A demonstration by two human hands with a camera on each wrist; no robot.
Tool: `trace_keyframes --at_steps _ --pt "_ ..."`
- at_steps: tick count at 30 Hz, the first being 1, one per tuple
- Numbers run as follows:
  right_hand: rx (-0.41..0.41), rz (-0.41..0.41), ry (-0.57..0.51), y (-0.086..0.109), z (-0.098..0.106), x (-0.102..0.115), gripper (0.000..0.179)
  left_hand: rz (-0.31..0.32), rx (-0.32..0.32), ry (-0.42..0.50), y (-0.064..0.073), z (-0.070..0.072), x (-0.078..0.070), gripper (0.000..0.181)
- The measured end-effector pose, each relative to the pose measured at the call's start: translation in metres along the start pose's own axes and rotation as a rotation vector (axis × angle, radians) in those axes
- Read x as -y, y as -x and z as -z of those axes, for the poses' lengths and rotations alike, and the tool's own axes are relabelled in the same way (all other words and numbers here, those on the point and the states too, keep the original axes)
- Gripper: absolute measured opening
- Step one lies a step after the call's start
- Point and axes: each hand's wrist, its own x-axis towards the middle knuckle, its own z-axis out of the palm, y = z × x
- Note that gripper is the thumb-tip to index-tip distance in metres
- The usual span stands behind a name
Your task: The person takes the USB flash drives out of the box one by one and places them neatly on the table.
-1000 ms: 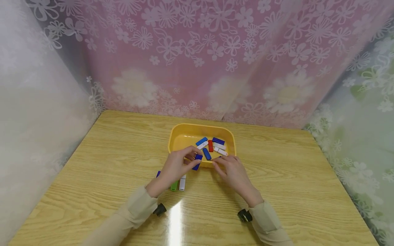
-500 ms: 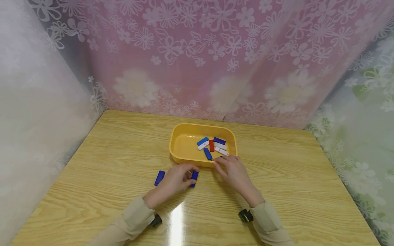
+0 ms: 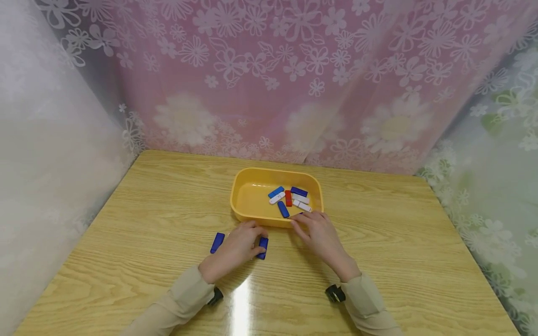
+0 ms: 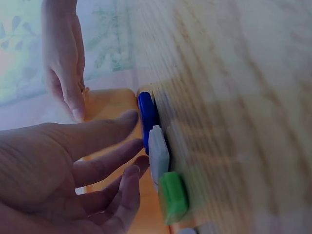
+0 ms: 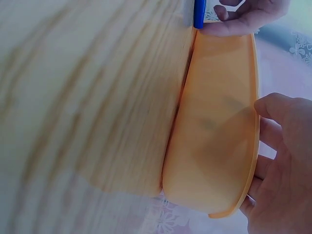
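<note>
My left hand [image 3: 235, 245] is at a blue USB stick [image 3: 263, 242] on the table, its thumb overlapping it in the head view. In the left wrist view, the loosely bent fingers hover just above that stick, not wrapped round it. Beside it in a row lie a white USB stick [image 4: 157, 151] and a green one [image 4: 174, 197], covered by the hand from above. Another dark blue stick [image 3: 217, 242] shows left of the hand. My right hand [image 3: 321, 238] pinches the near rim of the yellow plastic box [image 3: 252, 219], thumb outside and fingers behind the rim.
Inside the box, toward its right half, lie several more sticks: a red one [image 3: 288, 198], a mid-blue one [image 3: 283, 209], a white one [image 3: 277, 198] and others. A flowered curtain [image 3: 260, 93] hangs behind the wooden table [image 3: 168, 196].
My left hand has come down from the box's front with the blue stick, set it on the table at the row's right end and loosened its fingers. The right hand stays at the rim.
</note>
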Motion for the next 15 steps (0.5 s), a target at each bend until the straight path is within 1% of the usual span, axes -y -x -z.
trace_keyframes --at_steps 4,6,12,15 --pt "-0.006 0.007 0.000 -0.0001 -0.0005 -0.0003 0.018 -0.006 0.014 -0.028 0.0013 0.0016 0.0003 0.036" --pt "-0.009 0.010 -0.001 -0.0002 -0.0007 -0.0004 0.018 0.001 0.022 -0.036 0.0024 0.0026 0.0004 0.038" --pt "-0.013 0.011 -0.002 -0.0001 -0.0013 -0.0009 0.018 0.011 0.025 -0.046 0.0060 0.0058 0.0001 0.039" --pt "-0.019 0.018 -0.002 0.0003 -0.0011 -0.0010 0.018 0.023 0.010 -0.022 0.0075 0.0092 -0.0005 0.036"
